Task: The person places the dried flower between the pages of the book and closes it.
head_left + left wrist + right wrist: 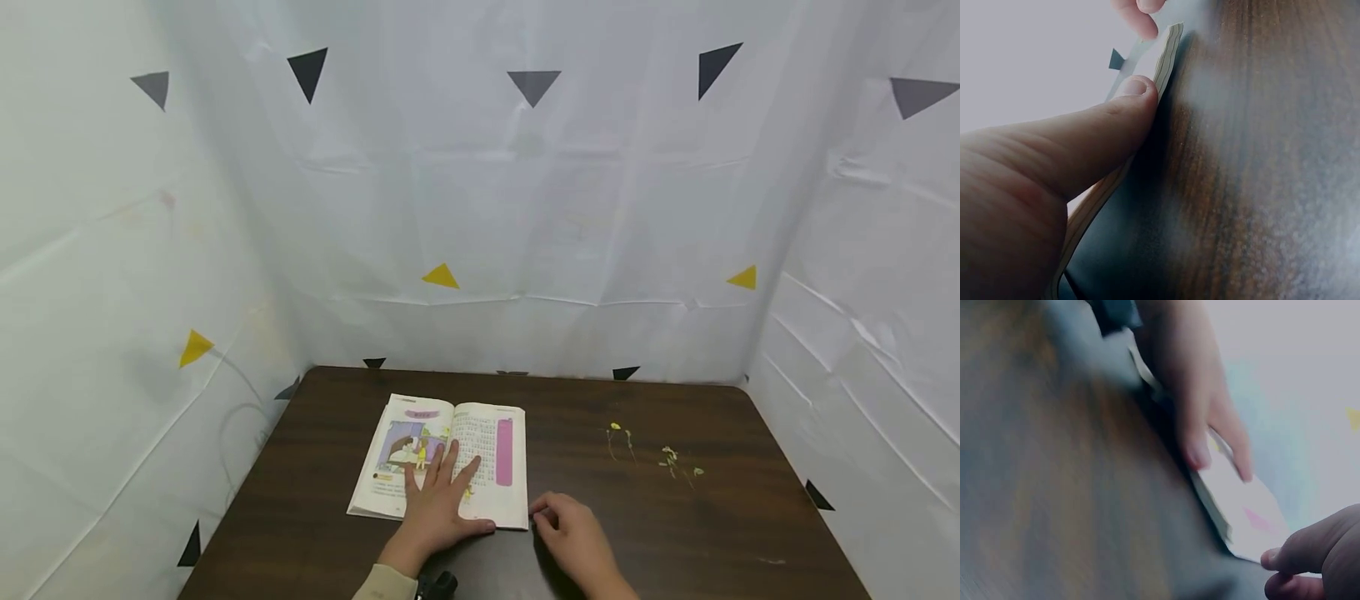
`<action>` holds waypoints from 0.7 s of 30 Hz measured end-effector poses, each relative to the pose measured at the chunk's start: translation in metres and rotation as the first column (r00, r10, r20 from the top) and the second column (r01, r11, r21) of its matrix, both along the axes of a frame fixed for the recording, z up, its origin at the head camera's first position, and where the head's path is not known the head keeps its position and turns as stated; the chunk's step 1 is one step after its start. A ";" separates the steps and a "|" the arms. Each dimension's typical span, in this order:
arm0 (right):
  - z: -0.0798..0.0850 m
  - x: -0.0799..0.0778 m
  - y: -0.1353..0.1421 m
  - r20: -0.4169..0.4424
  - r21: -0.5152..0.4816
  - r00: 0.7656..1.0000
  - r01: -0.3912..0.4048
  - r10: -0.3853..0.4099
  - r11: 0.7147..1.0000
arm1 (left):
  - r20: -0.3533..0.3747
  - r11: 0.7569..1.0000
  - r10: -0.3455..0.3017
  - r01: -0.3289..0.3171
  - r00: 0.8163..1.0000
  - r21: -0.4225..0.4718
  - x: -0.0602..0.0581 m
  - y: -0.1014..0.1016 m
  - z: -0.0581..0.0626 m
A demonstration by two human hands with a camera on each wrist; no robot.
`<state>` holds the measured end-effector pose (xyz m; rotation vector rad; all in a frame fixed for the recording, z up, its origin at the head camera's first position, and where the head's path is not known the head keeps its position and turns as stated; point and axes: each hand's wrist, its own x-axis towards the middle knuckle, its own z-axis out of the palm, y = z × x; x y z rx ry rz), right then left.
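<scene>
An open book (486, 500) with a coloured picture on its left page lies on the dark wooden table. My left hand (438, 510) rests on it with fingers spread over the lower middle, its thumb (1138, 94) along the near edge. At the book's lower right corner, my right hand (573, 533) has its fingers curled. In the right wrist view, thumb and finger of the right hand (1319, 559) appear to pinch the corner of a page (1254, 550). That view is blurred, and the left palm hides part of the text.
Small yellow-flowered sprigs (617, 429) lie on the table (735, 517) to the right of the book, with pale green sprigs (671, 458) beside them. White sheeting (525, 200) with black, grey and yellow triangles surrounds the table's back and sides.
</scene>
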<state>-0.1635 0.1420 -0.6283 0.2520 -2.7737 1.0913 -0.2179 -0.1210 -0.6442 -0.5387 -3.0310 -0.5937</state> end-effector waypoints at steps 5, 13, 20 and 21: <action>0.007 -0.013 0.027 0.009 0.046 0.993 0.116 -0.117 0.992 | -0.004 1.000 -0.008 0.008 1.000 0.011 0.001 0.000 0.000; 0.039 -0.042 0.080 0.050 -0.002 0.960 0.276 -0.276 0.961 | 0.008 1.000 0.011 -0.011 1.000 0.008 0.000 0.001 -0.002; 0.053 -0.055 0.117 0.023 -0.014 0.910 0.413 -0.413 0.911 | 0.011 1.000 0.010 -0.010 1.000 0.003 0.000 0.002 -0.002; 0.051 -0.056 0.120 0.027 -0.001 0.907 0.420 -0.420 0.908 | 0.011 1.000 0.011 -0.011 1.000 0.006 0.000 0.003 -0.002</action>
